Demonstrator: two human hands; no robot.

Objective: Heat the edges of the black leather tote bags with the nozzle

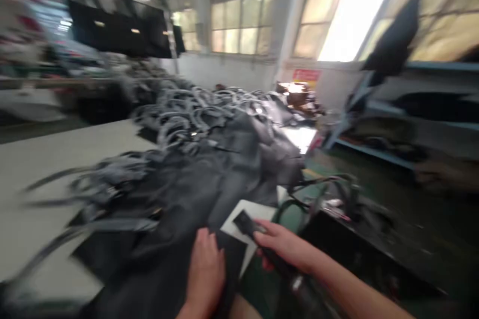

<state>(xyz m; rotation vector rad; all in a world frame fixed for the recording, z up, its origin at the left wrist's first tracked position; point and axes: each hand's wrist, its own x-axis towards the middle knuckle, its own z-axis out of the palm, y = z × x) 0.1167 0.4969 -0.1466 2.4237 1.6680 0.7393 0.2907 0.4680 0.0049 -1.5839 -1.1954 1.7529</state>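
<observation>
Left hand (207, 264) lies flat on the black cloth (168, 254), fingers pretty much together. Right hand (284, 246) has its fingers clamped round a dark object (245, 223) (too blurry to say what), just beside the cloth. Cloth's laid out on the table (93, 144) but rumpled, grey straps (187, 109) heaped beyond; honestly can't tell how much is finished or left.

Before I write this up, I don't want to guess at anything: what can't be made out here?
All in the head view:
What the dark object is: blurred, and the right hand covers its middle.
The patch of black fabric under the left hand: hidden by that hand.
Wording on the red sign: too small and blurred.
The blue shelf's far right end: cut off by the right edge.
</observation>
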